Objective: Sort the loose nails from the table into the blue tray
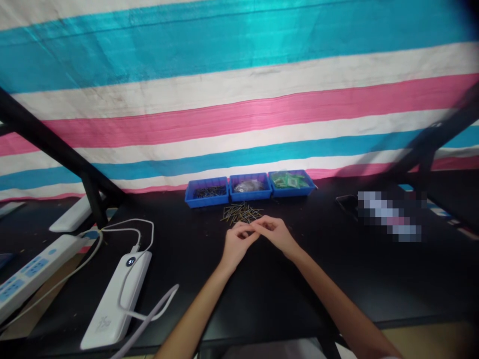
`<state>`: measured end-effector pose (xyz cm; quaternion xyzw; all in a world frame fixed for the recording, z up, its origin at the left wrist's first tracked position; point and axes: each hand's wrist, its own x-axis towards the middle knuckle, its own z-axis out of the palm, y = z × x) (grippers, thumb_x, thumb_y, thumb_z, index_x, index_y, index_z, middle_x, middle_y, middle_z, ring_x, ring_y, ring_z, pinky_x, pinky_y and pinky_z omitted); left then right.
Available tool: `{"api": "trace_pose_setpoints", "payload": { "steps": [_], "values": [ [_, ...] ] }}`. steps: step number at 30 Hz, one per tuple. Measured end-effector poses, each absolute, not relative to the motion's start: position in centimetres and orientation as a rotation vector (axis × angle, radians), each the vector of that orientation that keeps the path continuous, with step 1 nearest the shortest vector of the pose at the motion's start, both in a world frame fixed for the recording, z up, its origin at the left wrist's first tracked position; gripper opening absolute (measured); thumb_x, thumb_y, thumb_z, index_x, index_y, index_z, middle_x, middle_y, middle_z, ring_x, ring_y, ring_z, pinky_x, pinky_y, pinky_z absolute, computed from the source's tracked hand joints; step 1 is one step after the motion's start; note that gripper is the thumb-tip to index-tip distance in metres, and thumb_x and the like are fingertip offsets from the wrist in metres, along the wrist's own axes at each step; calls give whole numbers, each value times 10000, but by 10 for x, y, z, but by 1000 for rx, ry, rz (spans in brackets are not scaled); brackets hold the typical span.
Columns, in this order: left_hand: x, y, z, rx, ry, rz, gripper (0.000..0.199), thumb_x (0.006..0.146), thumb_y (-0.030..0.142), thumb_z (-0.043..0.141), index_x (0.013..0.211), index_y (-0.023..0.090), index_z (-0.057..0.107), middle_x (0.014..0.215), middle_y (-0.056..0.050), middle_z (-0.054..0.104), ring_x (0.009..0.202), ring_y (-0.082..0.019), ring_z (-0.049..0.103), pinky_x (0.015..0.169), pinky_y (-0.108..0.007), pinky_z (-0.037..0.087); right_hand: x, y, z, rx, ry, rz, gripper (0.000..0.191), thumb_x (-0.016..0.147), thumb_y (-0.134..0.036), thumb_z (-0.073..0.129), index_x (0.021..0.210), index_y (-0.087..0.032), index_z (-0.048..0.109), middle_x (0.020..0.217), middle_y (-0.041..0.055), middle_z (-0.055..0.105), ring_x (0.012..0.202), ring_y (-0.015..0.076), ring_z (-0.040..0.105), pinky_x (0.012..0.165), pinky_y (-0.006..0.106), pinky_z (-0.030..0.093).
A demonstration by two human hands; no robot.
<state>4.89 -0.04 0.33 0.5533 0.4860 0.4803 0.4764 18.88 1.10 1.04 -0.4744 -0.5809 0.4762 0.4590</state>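
On the black table (pixel 284 279), a loose pile of thin metal screws or nails (pixel 242 212) lies just beyond my hands. My left hand (pixel 238 241) and my right hand (pixel 273 232) meet at the fingertips in front of the pile, thumbs and fingers pressed together. Whatever they hold, if anything, is too small to make out. Behind the pile stand three blue bins in a row: the left bin (pixel 207 201) has dark screws or nails, the middle bin (pixel 251 194) clear plastic bags, and the right bin (pixel 292 191) green packets.
A white power bank (pixel 116 304) with cables lies at the left, beside a white power strip (pixel 33 271). At the right is a dark phone-like object (pixel 347 205) near a blurred patch. Black frame bars slope at both sides before a striped sheet (pixel 239 119).
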Motion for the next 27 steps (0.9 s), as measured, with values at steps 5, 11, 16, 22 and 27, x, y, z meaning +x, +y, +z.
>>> {"api": "trace_pose_setpoints", "payload": {
  "steps": [5,11,16,22,27],
  "values": [
    [46,2,3,1359,1211,1210,151,618,299,714,715,184,710,747,-9,550,515,-56,414,493,-217,339,189,12,7,-1172,-1465,1091,204,720,-368,622,757,-183,699,691,8,565,613,97,477,575,240,400],
    [41,4,9,1211,1209,1311,201,655,349,691,734,165,703,787,-24,582,554,-72,444,538,-219,368,193,15,5,-1193,-1482,954,221,736,-379,605,753,-176,691,699,26,596,604,110,499,553,244,406],
    [43,3,12,1012,1251,1394,277,646,398,692,752,142,680,716,-11,582,535,-71,435,518,-209,354,185,12,8,-1170,-1597,973,184,726,-340,615,712,-179,702,668,28,638,618,131,541,578,259,424],
    [42,1,13,918,1275,1389,323,667,436,665,781,134,658,558,29,496,486,-70,411,472,-196,320,173,16,7,-1180,-1424,1094,226,709,-366,631,799,-174,706,770,49,690,713,166,612,682,300,476],
    [37,5,10,1043,1266,1414,270,665,401,673,705,140,616,629,20,524,500,-67,423,503,-201,349,172,15,1,-1185,-1416,1159,258,704,-402,630,752,-160,704,701,44,684,674,163,621,671,293,490]
  ]
}}
